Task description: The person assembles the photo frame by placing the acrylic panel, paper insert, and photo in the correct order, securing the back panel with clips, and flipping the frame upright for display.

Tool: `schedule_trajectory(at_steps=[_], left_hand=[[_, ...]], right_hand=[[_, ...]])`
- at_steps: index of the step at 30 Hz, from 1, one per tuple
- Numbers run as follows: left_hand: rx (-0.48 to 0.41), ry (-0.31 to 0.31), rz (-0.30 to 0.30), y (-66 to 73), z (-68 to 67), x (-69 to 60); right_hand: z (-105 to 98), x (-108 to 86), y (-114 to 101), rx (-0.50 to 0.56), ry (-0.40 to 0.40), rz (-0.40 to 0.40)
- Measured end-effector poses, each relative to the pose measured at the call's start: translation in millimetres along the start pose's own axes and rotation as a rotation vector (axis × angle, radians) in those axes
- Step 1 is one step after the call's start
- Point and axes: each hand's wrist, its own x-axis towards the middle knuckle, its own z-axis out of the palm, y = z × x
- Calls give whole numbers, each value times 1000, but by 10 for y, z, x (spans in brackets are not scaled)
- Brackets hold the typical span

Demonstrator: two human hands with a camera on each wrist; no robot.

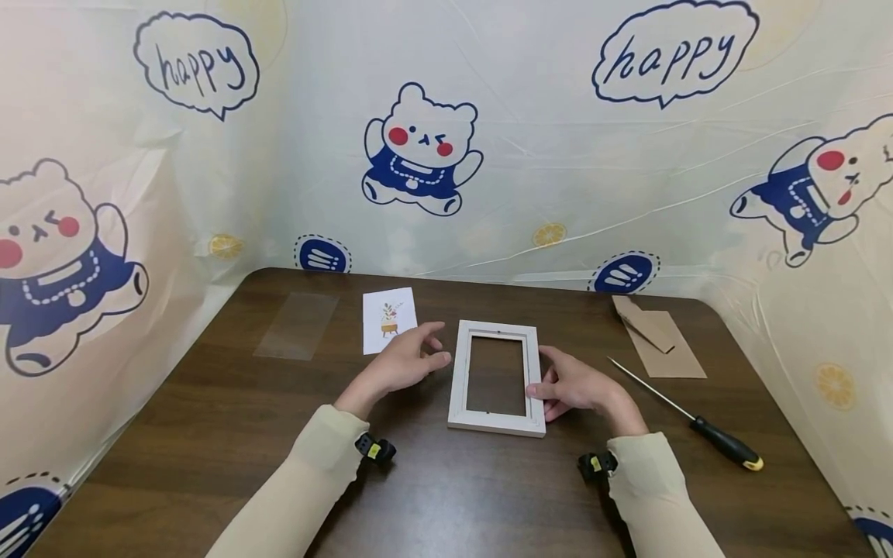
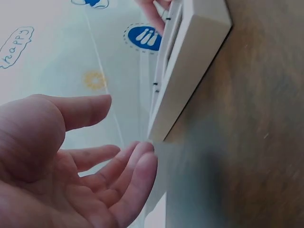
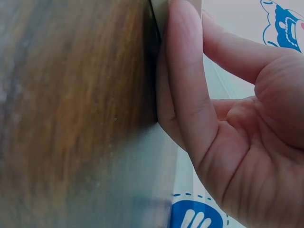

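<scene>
A white picture frame [image 1: 460, 380] with an open middle lies on the table in the head view. My right hand [image 1: 575, 381] holds its right side, the thumb over the top face and the other fingers along the outer edge. In the right wrist view those fingers [image 3: 187, 71] hide most of the frame. Off the frame's left side hovers my left hand [image 1: 401, 360], apart from it and holding nothing, its fingers loosely bent. The left wrist view shows the frame's thick side [image 2: 194, 71] beyond the fingertips. Partly behind my left hand lies a white card [image 1: 377, 310] with a potted plant picture.
A clear sheet [image 1: 296, 325] lies at the back left of the table. At the right are a brown backing board [image 1: 673, 360], a folded cardboard piece [image 1: 645, 325] partly on it, and a screwdriver [image 1: 722, 442] with a black handle. A printed curtain [image 1: 530, 155] surrounds the table.
</scene>
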Motion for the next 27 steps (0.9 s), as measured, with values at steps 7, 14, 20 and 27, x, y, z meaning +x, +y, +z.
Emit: schedule_trajectory(at_steps=[7,14,20,27], left_hand=[[40,120,2,-53,-306,22],[120,223,-60,-214,-680,63],[205,261,-110,-395,-920,49],[224,268,-155,-568,-1132,15]], right_hand=[[12,24,-17,3,1,-5],[7,16,-6,1,10,12],[0,15,-6,-1,10,11],[-5,7,4,-2,17,15]])
